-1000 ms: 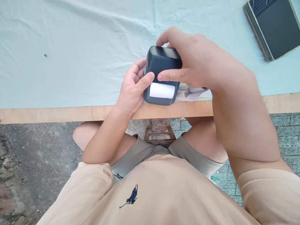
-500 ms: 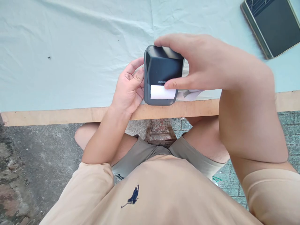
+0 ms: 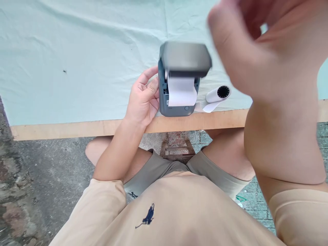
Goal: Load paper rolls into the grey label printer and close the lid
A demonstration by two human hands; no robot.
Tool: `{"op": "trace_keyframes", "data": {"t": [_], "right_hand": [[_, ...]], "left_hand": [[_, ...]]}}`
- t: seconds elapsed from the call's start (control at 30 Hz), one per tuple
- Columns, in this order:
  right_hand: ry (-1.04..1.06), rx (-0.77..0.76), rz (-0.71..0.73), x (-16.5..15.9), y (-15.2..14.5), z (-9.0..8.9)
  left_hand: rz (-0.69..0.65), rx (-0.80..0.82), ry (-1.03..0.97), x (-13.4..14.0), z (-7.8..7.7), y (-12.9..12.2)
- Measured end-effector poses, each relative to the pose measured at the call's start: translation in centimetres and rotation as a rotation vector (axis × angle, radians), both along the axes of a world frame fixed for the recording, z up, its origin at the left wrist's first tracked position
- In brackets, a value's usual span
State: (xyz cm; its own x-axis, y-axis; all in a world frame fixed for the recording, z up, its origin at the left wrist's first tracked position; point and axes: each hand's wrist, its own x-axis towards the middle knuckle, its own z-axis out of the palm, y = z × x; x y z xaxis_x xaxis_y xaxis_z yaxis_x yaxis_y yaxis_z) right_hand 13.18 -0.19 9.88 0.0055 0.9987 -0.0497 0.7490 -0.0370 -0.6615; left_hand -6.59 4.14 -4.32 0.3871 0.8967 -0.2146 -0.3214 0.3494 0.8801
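A dark grey label printer (image 3: 178, 111) stands at the front of the table, its lid (image 3: 187, 58) raised and blurred. A white paper strip (image 3: 181, 92) hangs from under the lid over the printer's front, above the power button. My left hand (image 3: 143, 95) grips the printer's left side, thumb and fingers against the casing. My right hand (image 3: 256, 48) is up at the top right, off the printer and close to the camera. It is smeared by motion and cut by the frame edge, so its fingers are unclear.
A white paper roll (image 3: 214, 95) with a black core lies right of the printer, its loose end beside it. Pale cloth (image 3: 102, 68) covers the table behind a bare wooden front edge (image 3: 77, 129). Below, a wooden stool (image 3: 176, 155) shows between the knees.
The printer's lid has swung up, baring more of the paper strip. My right hand has left the printer and moved up and right. My left hand keeps its grip.
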Motion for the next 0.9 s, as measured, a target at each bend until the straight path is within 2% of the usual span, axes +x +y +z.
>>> {"op": "trace_keyframes", "data": {"t": [0.1, 0.17, 0.27, 0.4, 0.47, 0.63, 0.73, 0.8, 0.9], "right_hand": [[-0.262, 0.099, 0.154, -0.4, 0.1, 0.0], [-0.26, 0.12, 0.208, -0.2, 0.3, 0.0], [-0.267, 0.176, 0.197, 0.4, 0.3, -0.3], [-0.362, -0.032, 0.293, 1.0, 0.3, -1.5], [-0.371, -0.083, 0.317, 1.0, 0.5, -2.1], [-0.36, -0.016, 0.275, 1.1, 0.8, -2.3], [-0.258, 0.027, 0.217, 1.2, 0.9, -2.4], [-0.158, 0.073, 0.117, 1.2, 1.1, -2.5], [-0.109, 0.192, -0.113, 1.4, 1.4, -2.6]], "left_hand": [[-0.011, 0.009, 0.039, -0.1, 0.3, -0.1], [-0.017, 0.004, 0.055, -0.2, 0.3, 0.0], [-0.023, -0.003, 0.067, -0.2, 0.2, 0.1], [-0.017, 0.004, 0.073, -0.2, 0.0, 0.0], [-0.045, 0.037, 0.042, -0.3, -0.3, 0.0], [-0.19, 0.223, -0.028, -0.9, -2.5, 0.7], [-0.212, 0.302, 0.002, -1.2, -4.1, 1.4], [-0.22, 0.331, 0.026, -1.3, -4.9, 1.8], [-0.271, 0.351, 0.026, -1.5, -5.4, 2.1]]}}
